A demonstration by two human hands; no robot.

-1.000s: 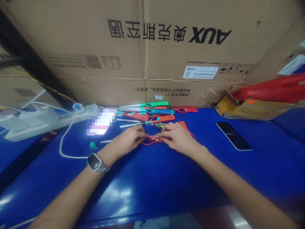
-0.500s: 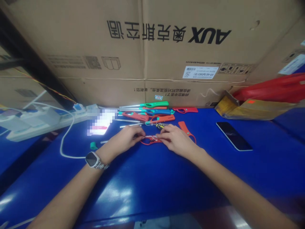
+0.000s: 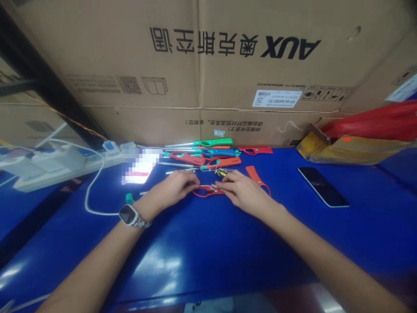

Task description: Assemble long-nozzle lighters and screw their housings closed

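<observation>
Between my hands on the blue table lies an opened red lighter casing [image 3: 204, 192] with a trigger loop and thin white wires on it. My left hand [image 3: 174, 189], wearing a watch [image 3: 128, 214] at the wrist, is closed with its fingertips pinching at the casing's left end. My right hand [image 3: 246, 193] is closed over the right end, its fingers hiding that part. Just beyond it, a small yellow-and-black piece [image 3: 220, 173] sits by the right fingertips. An orange casing half [image 3: 253, 174] rests to the right of that hand.
Several long-nosed lighters, among them a green one [image 3: 215, 142] and a blue one [image 3: 221, 152], lie behind my hands. A lit phone [image 3: 143, 167] and a power strip [image 3: 35, 178] are left, a dark phone [image 3: 323, 187] right. A large cardboard box [image 3: 130, 52] stands behind.
The whole view has shifted slightly. Both hands stay at the red lighter casing, with only a slight change in how my right fingers lie.
</observation>
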